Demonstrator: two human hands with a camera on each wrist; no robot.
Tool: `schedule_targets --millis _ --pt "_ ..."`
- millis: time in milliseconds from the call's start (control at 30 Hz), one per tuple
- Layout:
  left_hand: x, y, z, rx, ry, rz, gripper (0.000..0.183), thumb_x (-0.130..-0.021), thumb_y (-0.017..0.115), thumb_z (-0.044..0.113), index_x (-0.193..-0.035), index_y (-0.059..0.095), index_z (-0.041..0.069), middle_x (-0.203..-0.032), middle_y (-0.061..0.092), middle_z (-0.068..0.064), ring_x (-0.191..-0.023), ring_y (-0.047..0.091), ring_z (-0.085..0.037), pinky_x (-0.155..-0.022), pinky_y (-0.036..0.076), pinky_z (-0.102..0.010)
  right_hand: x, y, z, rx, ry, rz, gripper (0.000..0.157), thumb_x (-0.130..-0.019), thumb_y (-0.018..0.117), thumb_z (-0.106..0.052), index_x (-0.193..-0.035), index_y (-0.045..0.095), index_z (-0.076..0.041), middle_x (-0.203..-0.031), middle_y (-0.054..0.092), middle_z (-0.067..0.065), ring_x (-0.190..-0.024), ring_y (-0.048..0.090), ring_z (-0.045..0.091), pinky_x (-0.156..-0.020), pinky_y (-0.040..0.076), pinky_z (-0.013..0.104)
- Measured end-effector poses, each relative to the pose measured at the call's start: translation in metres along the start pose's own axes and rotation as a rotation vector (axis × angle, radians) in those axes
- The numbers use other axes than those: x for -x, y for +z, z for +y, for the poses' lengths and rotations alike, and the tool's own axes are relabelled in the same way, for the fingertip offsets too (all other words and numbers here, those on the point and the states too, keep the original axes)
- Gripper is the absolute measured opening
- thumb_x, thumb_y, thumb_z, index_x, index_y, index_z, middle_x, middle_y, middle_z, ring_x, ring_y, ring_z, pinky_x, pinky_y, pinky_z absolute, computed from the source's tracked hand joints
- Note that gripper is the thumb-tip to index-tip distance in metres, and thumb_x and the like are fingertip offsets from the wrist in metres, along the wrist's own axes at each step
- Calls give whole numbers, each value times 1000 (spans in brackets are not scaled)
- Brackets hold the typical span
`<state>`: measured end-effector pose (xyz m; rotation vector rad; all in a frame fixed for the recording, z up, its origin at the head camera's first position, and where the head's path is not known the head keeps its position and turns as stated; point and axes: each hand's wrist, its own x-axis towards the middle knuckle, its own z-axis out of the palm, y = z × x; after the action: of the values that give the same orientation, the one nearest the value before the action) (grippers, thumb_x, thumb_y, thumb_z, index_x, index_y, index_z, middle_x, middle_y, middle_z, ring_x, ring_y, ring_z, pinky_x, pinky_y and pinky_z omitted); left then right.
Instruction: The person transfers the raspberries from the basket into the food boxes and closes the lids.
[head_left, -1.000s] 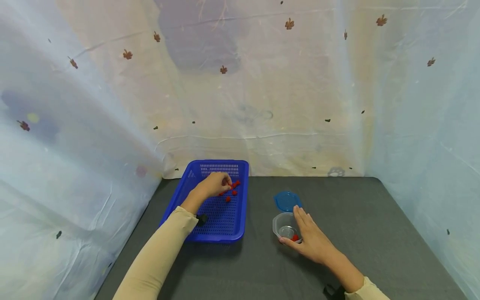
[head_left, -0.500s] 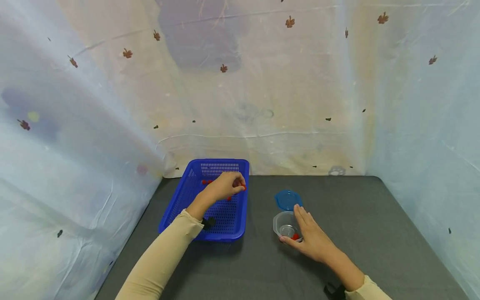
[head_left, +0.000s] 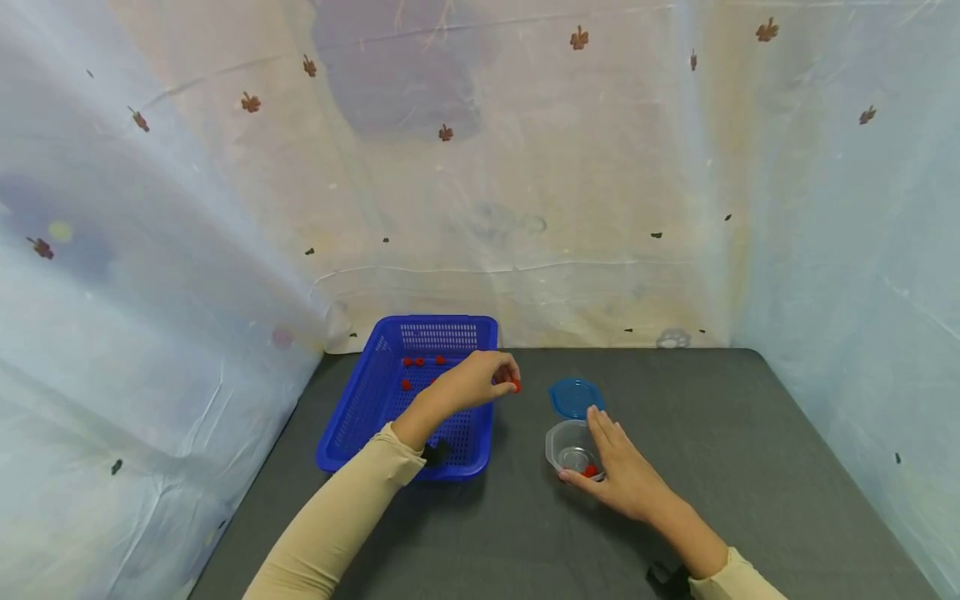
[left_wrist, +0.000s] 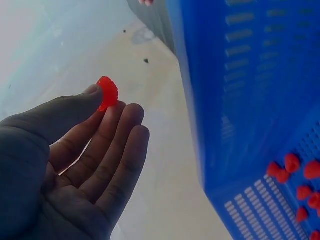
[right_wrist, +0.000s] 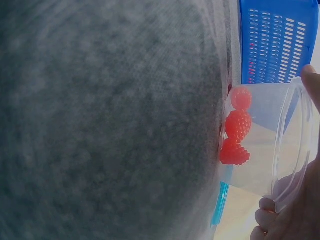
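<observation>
A red raspberry (left_wrist: 108, 93) is pinched between the thumb and fingertips of my left hand (head_left: 480, 379), just past the right rim of the blue basket (head_left: 330, 442). Several more raspberries (left_wrist: 292, 162) lie in that basket. My right hand (head_left: 630, 479) rests against a clear plastic container (head_left: 555, 446), fingers straight along its right side and thumb at the front rim. Through the container's wall, the right wrist view shows 3 raspberries (right_wrist: 238, 125) at its bottom. Behind it is a blue lid (head_left: 574, 397).
A dark grey cloth-covered table (head_left: 750, 467) carries everything. Pale patterned sheeting (head_left: 555, 208) hangs behind the table and along both sides. The basket's raised rim stands between its berries and the container.
My left hand has moved right, from inside the basket out over its right rim, with the raspberry pinched. My right hand and the container have stayed in place.
</observation>
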<state>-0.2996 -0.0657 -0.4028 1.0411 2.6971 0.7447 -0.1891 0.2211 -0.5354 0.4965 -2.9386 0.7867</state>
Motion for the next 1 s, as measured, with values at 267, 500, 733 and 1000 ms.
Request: schedule_targets --millis 267,500,733,1000 --pt "-7 16 16 -37 52 -41 6 -105 72 11 -110 72 12 -102 74 1 -93 69 -11 -85 58 -27 0 1 1 3 -3 10 120 -93 66 -77 -168 20 5 -175 20 26 -160 23 48 -126 23 65" --pt "-11 29 29 -71 61 -78 7 -104 74 16 -110 72 13 -102 74 2 -91 68 -8 -85 57 -22 0 0 0 -7 -10 5 120 -93 64 -78 -169 19 3 -175 20 25 -161 22 46 -127 22 65" --pt "-13 37 44 -109 92 -103 8 -103 76 17 -108 73 12 -100 73 3 -87 65 -5 -82 55 -19 0 -1 0 -3 -23 6 119 -94 65 -77 -169 18 2 -175 21 25 -161 22 45 -127 21 64" --pt "-20 47 52 -145 103 -134 5 -103 76 17 -106 74 14 -96 72 7 -83 63 -1 -78 53 -16 1 -2 1 -32 -10 -7 119 -94 66 -75 -169 17 3 -176 17 23 -162 19 44 -128 19 64"
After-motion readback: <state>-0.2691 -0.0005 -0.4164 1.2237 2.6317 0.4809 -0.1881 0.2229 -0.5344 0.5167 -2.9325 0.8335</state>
